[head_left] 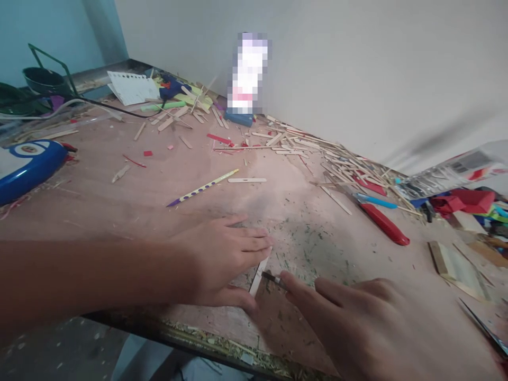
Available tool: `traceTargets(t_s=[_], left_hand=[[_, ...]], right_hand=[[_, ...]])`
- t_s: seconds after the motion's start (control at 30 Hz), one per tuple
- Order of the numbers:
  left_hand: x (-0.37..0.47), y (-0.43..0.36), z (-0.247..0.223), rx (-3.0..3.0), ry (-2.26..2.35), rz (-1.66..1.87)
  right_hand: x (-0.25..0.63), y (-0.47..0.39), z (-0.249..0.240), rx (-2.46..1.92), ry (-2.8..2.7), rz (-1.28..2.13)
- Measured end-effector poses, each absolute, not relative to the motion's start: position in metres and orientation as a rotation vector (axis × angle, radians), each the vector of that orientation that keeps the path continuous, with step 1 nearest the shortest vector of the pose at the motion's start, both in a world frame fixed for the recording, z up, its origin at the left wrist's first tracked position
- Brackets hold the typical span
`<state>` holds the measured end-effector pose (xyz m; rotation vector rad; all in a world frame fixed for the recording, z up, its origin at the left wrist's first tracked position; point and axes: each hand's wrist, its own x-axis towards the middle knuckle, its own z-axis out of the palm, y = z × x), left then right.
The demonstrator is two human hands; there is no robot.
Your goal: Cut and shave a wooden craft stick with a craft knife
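Here, left hand on stick

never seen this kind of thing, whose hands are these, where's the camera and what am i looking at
No machine here: these are a person's bare hands, seen in one picture from a camera on their head, looking forward and down. The left hand presses a flat wooden stick onto the work surface. The right hand holds a narrow, dark-tipped tool against it. Beyond lie a patterned pencil, scattered sticks and, to the right, a red-handled knife.
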<state>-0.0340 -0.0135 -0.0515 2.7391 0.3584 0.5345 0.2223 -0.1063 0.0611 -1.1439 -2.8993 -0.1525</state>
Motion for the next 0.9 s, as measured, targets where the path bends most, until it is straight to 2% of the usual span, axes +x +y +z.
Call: traceTargets(t_s=[0.17, 0.3, 0.43, 0.53, 0.7, 0.9], left_hand=[[-0.034, -0.015, -0.05, 2.743, 0.379, 0.548], [-0.034, -0.016, -0.045, 2.763, 0.394, 0.531], [-0.035, -0.016, -0.046, 2.78, 0.387, 0.553], [-0.034, -0.014, -0.051, 2.775, 0.376, 0.573], [-0.033, -0.013, -0.056, 2.76, 0.349, 0.565], [-0.032, -0.014, -0.053, 2.793, 0.362, 0.547]], right_hand=[[0.224, -0.111, 0.048, -1.161, -2.835, 0.045], [0.231, -0.111, 0.031, -1.124, -2.815, 0.109], [0.233, -0.101, 0.035, -1.06, -2.821, 0.137], [0.231, -0.095, 0.048, -1.047, -2.926, 0.067], [0.222, -0.103, 0.06, -1.068, -2.974, -0.263], [0.214, -0.11, 0.058, -1.164, -2.849, -0.231]])
